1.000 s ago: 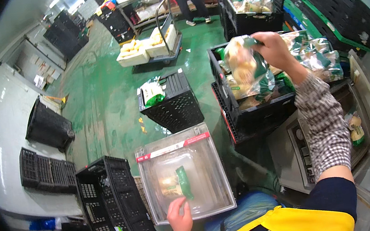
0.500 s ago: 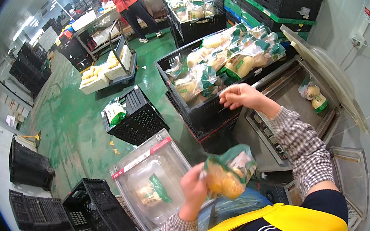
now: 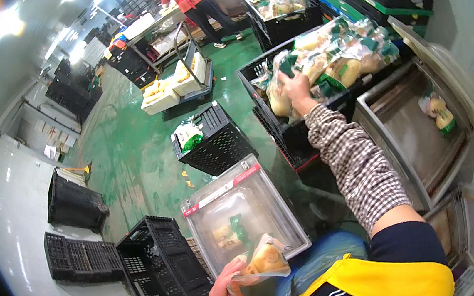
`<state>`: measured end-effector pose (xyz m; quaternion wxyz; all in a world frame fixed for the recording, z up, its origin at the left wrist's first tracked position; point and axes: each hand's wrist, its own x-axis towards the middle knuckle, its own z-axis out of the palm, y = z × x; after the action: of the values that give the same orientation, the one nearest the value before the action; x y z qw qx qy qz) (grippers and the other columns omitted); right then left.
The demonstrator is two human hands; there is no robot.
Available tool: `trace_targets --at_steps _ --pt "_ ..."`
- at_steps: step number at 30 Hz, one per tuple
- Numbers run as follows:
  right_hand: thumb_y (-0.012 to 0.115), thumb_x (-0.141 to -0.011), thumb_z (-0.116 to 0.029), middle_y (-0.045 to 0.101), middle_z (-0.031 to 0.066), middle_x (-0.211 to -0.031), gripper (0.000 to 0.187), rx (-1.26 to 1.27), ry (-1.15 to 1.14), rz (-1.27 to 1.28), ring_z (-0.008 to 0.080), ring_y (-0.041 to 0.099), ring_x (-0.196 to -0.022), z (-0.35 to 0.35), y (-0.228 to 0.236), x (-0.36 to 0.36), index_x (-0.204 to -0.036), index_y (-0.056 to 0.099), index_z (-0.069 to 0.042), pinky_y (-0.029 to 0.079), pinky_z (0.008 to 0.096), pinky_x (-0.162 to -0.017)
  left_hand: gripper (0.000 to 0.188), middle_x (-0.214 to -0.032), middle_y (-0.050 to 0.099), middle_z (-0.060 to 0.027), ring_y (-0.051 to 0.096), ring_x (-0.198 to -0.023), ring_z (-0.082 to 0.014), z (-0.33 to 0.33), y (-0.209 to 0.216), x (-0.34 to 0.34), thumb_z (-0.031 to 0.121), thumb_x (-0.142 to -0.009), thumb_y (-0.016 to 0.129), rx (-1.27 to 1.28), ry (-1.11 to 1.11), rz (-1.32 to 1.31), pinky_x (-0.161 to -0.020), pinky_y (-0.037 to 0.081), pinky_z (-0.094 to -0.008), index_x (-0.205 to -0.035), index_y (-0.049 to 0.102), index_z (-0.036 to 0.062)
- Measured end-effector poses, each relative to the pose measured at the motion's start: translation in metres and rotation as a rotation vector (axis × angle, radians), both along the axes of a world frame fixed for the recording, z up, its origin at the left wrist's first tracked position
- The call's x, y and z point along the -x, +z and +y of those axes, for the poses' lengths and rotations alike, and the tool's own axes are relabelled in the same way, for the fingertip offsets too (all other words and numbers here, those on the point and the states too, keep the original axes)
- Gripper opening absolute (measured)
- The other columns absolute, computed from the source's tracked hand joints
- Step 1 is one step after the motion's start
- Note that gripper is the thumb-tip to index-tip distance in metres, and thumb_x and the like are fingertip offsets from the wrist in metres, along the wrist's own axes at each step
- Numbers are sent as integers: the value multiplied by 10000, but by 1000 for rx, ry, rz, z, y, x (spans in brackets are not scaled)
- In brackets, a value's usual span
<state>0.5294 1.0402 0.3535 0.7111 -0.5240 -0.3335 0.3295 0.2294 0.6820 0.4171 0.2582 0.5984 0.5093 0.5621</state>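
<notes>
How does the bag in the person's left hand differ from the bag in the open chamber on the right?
The held bag is gripped by the left hand; the chamber bag lies untouched in the open chamber. The held bag looks larger in the picture than the chamber bag, perhaps because it is nearer the camera. Both are see-through bags with rounded, yellowish contents.

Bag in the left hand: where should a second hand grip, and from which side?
Probably cup the bag around its rounded contents, from the right: the left hand holds its flatter left end, while the bulging right part has no hand on it.
</notes>
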Motion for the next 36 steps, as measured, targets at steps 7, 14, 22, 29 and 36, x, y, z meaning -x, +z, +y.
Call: trace_targets --at_steps 7,14,22,29,36 --pt "659 -803 -137 633 11 -819 133 -498 -48 218 74 566 -712 -209 95 -83 -884 640 -34 445 224 -653 341 -873 629 -193 610 -801 -265 -4 -13 -21 255 -880 545 158 -378 -464 -785 472 -386 -892 584 -84" --pt "549 -877 -213 596 7 -798 172 -291 -310 426 92 562 -669 -491 86 -109 -944 571 -56 469 257 -579 161 -915 625 -101 584 -840 -153 -44 -14 -116 134 -897 513 480 -971 -628 -808 450 -298 -954 580 -2" --pt "553 -861 -145 584 11 -728 119 -56 -906 178 80 508 -591 -728 -28 -186 -856 583 -29 441 225 -539 160 -801 604 -29 523 -711 -69 -128 -34 -237 139 -900 518 656 -1251 -463 -679 410 -214 -807 561 16" --pt "594 -826 -137 602 6 -779 156 360 -778 369 82 502 -625 -768 -158 -197 -922 614 -16 401 235 -545 150 -805 629 -63 561 -698 -103 -154 -90 -353 95 -883 528 785 -1204 -394 -654 427 -218 -876 600 -37" --pt "652 -760 -342 629 128 -920 347 725 177 -421 162 619 -828 -812 -170 -154 -943 637 -48 481 287 -693 185 -858 631 -70 576 -785 -126 -210 -136 -459 124 -895 519 921 -1196 -475 -733 433 -247 -930 596 -40"
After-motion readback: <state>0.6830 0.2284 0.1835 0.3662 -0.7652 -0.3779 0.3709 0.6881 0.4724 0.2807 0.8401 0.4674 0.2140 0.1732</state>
